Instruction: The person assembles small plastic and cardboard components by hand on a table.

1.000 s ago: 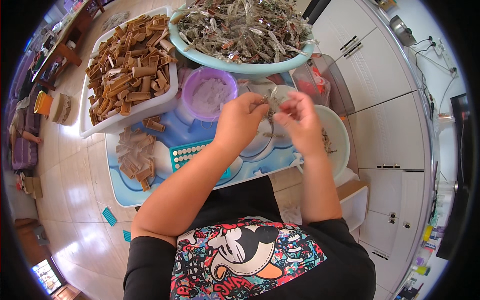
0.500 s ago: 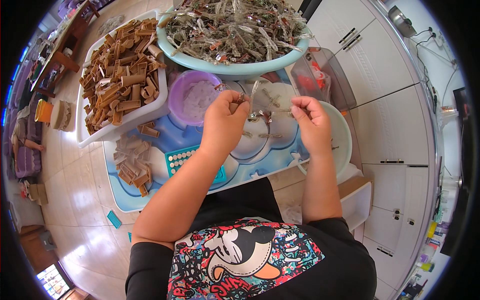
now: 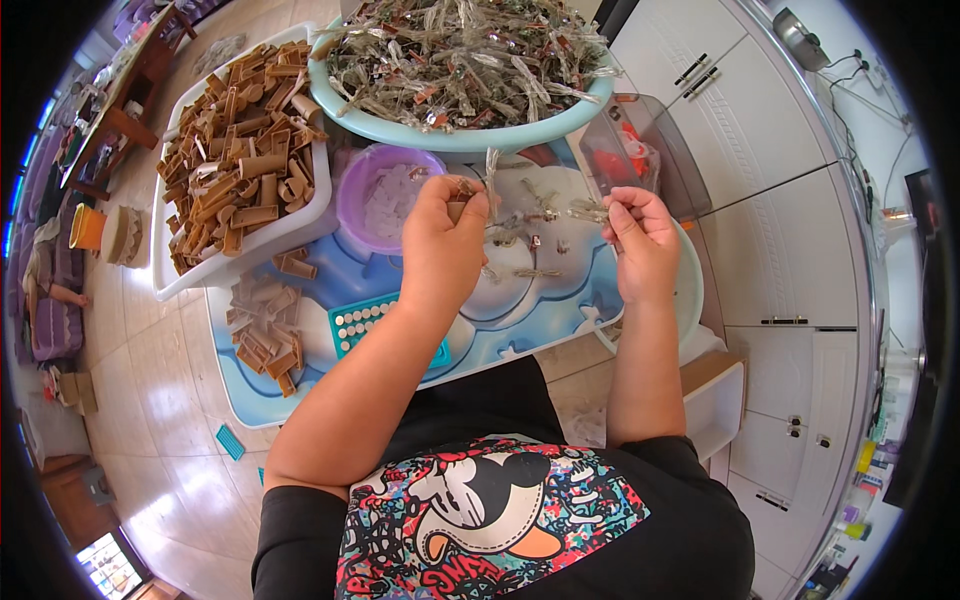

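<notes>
Over the blue table, my left hand [image 3: 445, 240] is closed in a pinch on a small brown plastic piece [image 3: 457, 208], mostly hidden by the fingers. A clear wire bundle [image 3: 492, 175] stands up beside its fingertips; whether it is attached to that piece I cannot tell. To the right, my right hand [image 3: 645, 235] pinches another bundle of clear wire [image 3: 587, 209] by its end. Between and below the hands, several more wire bundles [image 3: 538, 272] with tiny shiny parts lie on the tabletop. A purple bowl [image 3: 350, 175] of clear plastic bits stands just behind my left hand.
Wire bundles heap a pale blue basin [image 3: 450, 135] at the back. A white tub [image 3: 240, 255] full of brown plastic shells stands left. Loose shells [image 3: 265, 325] and a teal tray of round white pieces [image 3: 360, 320] lie on the table [image 3: 480, 350]. Right: a pale green basin [image 3: 690, 285].
My right hand has moved right and slightly down, away from my left hand, with the wire bundle in its fingers. My left hand has shifted slightly left.
</notes>
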`<state>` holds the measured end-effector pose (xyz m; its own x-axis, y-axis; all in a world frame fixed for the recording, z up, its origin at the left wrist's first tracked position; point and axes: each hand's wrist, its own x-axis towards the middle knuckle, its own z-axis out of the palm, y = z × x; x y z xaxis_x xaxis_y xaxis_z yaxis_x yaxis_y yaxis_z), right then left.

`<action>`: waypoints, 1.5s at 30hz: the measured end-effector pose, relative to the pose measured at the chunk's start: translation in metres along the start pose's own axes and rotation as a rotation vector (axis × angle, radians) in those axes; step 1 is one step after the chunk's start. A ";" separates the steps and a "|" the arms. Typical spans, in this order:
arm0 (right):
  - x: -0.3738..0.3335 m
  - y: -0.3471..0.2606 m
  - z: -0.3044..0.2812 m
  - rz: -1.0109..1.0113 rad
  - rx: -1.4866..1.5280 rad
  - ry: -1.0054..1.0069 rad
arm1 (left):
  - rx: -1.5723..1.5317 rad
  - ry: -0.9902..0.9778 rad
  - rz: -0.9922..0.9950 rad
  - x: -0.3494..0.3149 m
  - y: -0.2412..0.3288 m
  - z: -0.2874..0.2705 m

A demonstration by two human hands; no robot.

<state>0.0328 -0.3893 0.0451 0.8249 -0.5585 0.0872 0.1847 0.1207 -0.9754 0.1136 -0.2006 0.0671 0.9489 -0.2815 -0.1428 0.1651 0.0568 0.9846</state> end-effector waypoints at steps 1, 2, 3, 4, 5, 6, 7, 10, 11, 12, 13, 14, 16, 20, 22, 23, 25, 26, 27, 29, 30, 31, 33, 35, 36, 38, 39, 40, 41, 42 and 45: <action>0.000 0.002 -0.001 -0.001 0.000 0.000 | -0.025 0.008 0.000 -0.001 0.002 0.001; 0.001 0.003 -0.002 0.012 -0.006 -0.031 | -0.051 0.017 -0.001 -0.001 0.003 0.001; 0.000 0.004 -0.002 0.025 -0.012 -0.060 | -0.051 0.016 0.000 -0.001 0.005 0.002; -0.001 0.003 -0.001 0.025 -0.013 -0.060 | -0.020 -0.008 0.000 -0.001 0.006 0.002; -0.004 0.001 0.001 0.094 -0.062 -0.156 | 0.011 -0.032 0.001 -0.001 0.007 0.002; -0.005 0.001 0.003 0.166 -0.111 -0.252 | 0.011 -0.030 0.000 -0.001 0.006 0.001; -0.005 0.003 0.005 0.167 -0.110 -0.253 | 0.013 -0.058 0.003 -0.001 0.004 0.001; -0.004 0.002 0.018 0.067 -0.335 -0.381 | 0.020 -0.122 0.008 -0.002 0.002 -0.001; -0.004 -0.003 0.023 0.087 -0.285 -0.333 | 0.026 -0.157 0.010 -0.003 0.002 -0.002; -0.005 -0.007 0.030 0.106 -0.236 -0.283 | 0.026 -0.158 0.010 -0.003 0.002 -0.001; -0.005 -0.007 0.036 0.106 -0.236 -0.281 | 0.055 -0.201 -0.008 -0.004 0.004 -0.001; -0.005 -0.006 0.044 0.097 -0.154 -0.299 | 0.085 -0.242 -0.028 -0.005 0.004 -0.001; -0.002 -0.006 0.048 0.085 -0.071 -0.319 | 0.089 -0.242 -0.022 -0.007 0.005 0.000; 0.006 -0.003 0.046 0.051 0.016 -0.220 | 0.049 -0.182 -0.040 -0.005 0.006 0.001; 0.010 -0.004 0.042 0.043 0.154 -0.176 | 0.055 -0.178 -0.024 -0.002 0.004 -0.004; 0.011 -0.005 0.039 0.062 0.217 -0.156 | 0.059 -0.177 -0.009 -0.001 0.003 -0.006; 0.012 -0.006 0.035 0.081 0.278 -0.134 | 0.098 -0.188 0.003 0.000 0.000 -0.009; 0.012 -0.006 0.033 0.083 0.270 -0.136 | 0.136 -0.199 0.016 0.000 -0.002 -0.010; 0.012 -0.006 0.033 0.086 0.261 -0.140 | 0.136 -0.199 0.016 0.000 -0.005 -0.009; 0.009 -0.008 0.033 0.093 0.251 -0.160 | 0.229 -0.120 0.176 -0.004 -0.009 -0.007; 0.007 -0.009 0.033 0.101 0.243 -0.177 | 0.229 -0.119 0.175 -0.005 -0.006 -0.006; 0.003 -0.010 0.035 0.102 0.243 -0.178 | 0.187 -0.163 0.076 -0.007 -0.001 -0.005; -0.009 -0.012 0.043 0.033 0.051 -0.217 | 0.147 -0.201 -0.025 -0.010 0.013 -0.007; -0.023 -0.013 0.042 -0.024 -0.036 -0.276 | -0.169 -0.314 -0.341 -0.012 0.023 -0.012; -0.030 -0.014 0.043 -0.086 -0.126 -0.332 | -0.165 -0.303 -0.342 -0.013 0.021 -0.016; -0.036 -0.026 0.047 -0.182 -0.281 -0.395 | -0.415 -0.342 -0.439 -0.014 0.013 -0.028; -0.037 -0.028 0.048 -0.333 -0.412 -0.475 | -0.412 -0.333 -0.442 -0.016 0.012 -0.032; -0.039 -0.028 0.050 -0.487 -0.542 -0.554 | -0.451 -0.376 -0.470 -0.019 0.011 -0.037; -0.044 -0.025 0.052 -0.484 -0.532 -0.584 | -0.491 -0.419 -0.497 -0.021 0.010 -0.043; -0.049 -0.025 0.055 -0.482 -0.526 -0.591 | -0.492 -0.410 -0.497 -0.024 0.009 -0.048; -0.064 -0.027 0.068 -0.479 -0.467 -0.672 | -0.545 -0.387 -0.509 -0.037 0.006 -0.065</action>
<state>0.0115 -0.3007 0.0795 0.8784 0.1440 0.4557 0.4711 -0.4207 -0.7753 0.0972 -0.1274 0.0720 0.5809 -0.7008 -0.4140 0.7490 0.2612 0.6089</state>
